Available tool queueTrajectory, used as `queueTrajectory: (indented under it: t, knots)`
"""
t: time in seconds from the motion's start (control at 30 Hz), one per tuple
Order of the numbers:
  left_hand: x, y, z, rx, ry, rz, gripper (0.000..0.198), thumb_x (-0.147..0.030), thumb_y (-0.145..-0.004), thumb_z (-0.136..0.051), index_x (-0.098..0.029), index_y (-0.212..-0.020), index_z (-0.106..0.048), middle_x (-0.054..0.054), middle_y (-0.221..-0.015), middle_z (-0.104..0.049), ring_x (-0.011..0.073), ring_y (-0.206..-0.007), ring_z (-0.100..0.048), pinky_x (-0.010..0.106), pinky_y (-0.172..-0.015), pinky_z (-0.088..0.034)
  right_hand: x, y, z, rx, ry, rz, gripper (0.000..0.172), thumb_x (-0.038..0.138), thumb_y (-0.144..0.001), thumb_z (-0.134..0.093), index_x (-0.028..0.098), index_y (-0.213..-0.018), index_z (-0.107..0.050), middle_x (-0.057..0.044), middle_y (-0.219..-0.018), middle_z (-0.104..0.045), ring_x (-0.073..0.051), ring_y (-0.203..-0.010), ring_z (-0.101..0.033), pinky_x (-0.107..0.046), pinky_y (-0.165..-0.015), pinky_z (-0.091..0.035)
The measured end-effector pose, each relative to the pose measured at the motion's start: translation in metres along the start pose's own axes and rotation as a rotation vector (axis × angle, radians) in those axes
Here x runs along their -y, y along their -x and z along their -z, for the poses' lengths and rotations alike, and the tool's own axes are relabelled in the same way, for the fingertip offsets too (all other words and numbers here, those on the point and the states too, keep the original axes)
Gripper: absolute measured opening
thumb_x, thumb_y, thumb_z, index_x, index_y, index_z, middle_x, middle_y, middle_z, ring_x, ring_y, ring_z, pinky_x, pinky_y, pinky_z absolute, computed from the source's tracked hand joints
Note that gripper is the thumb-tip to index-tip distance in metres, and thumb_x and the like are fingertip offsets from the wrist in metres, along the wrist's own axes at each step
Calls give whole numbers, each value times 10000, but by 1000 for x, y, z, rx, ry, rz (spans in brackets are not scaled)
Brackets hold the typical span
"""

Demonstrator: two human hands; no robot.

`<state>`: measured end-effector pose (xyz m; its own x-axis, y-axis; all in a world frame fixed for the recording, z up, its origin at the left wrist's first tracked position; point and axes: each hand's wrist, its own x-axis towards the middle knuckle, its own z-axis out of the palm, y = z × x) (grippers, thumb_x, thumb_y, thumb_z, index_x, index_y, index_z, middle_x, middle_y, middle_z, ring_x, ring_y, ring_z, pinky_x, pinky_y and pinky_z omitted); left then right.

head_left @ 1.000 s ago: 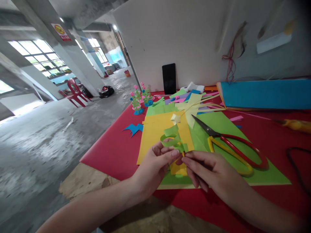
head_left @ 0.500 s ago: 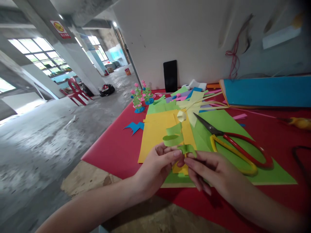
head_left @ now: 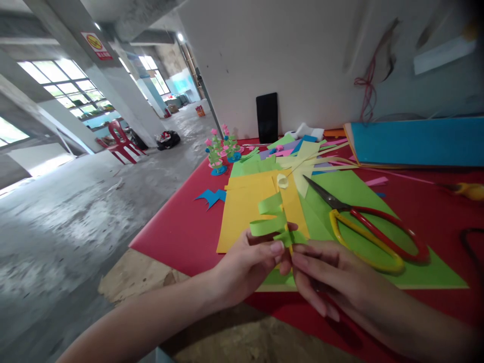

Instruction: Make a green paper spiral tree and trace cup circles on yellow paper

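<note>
A paper flower stands upright between my hands, with a cream bud (head_left: 282, 181) on top of a thin yellow stem (head_left: 286, 218). Looped round its left side is a curled green paper strip (head_left: 266, 226). My left hand (head_left: 242, 267) is closed, its thumb and fingers pinching the flower low down by the green strip. Thumb and forefinger of my right hand (head_left: 333, 272) pinch at the stem's lower end, the other fingers loosely bent. Yellow paper (head_left: 244, 212) and green paper (head_left: 359, 189) lie beneath. Scissors (head_left: 340, 205) with red and yellow handles rest open to the right.
Finished-looking small paper flower stands (head_left: 218, 160) are at the table's back left. A blue paper scrap (head_left: 210, 197) lies on the red table cover (head_left: 166, 222). A black phone (head_left: 266, 118) leans on the wall. Behind the scissors are several paper strips (head_left: 333, 157) and a blue board (head_left: 419, 143).
The flower has turned slightly in my fingers, and its green loops now sit a little differently. Both hands stay closed on it, and my right fingertips have shifted slightly down.
</note>
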<state>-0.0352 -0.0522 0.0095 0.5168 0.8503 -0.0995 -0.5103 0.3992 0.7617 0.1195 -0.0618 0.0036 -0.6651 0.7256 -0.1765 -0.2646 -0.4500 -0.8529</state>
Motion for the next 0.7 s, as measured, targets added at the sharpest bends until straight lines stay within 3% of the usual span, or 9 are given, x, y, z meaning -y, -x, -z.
queueTrajectory:
  t: [0.23, 0.43, 0.57, 0.7]
  knots:
    - [-1, -2, -2, 74, -10, -12, 139, -221, -709, -665, -108, -757, -600, -14, -547, -535, 72, -563, -515, 164, -640, -421, 1, 3, -1, 38, -132, -15, 191, 304, -860, -488, 163, -801, -603, 54, -438, -483, -7, -373, -385, -111, -408, -280]
    - [-2, -2, -1, 84, -40, -30, 181, -260, -710, -661, -108, -784, -598, 2, -554, -561, 101, -614, -546, 188, -674, -422, 4, 4, -2, 42, -156, -23, 218, 308, -865, -481, 162, -765, -609, 47, -454, -485, -8, -394, -394, -123, -439, -280]
    - [-1, -4, 3, 41, -87, -83, 224, -279, -697, -671, -126, -850, -613, -4, -551, -576, 97, -530, -535, 196, -592, -417, 5, 5, 0, 21, -142, 5, 217, 305, -865, -483, 164, -768, -617, 46, -459, -484, -16, -418, -401, -132, -460, -291]
    - [-1, -3, 4, -1, -86, -84, 230, -281, -689, -679, -138, -854, -606, -10, -556, -577, 104, -538, -548, 213, -623, -429, 4, 5, 2, 6, -133, 11, 216, 305, -871, -473, 172, -773, -613, 50, -463, -486, -25, -434, -398, -152, -502, -308]
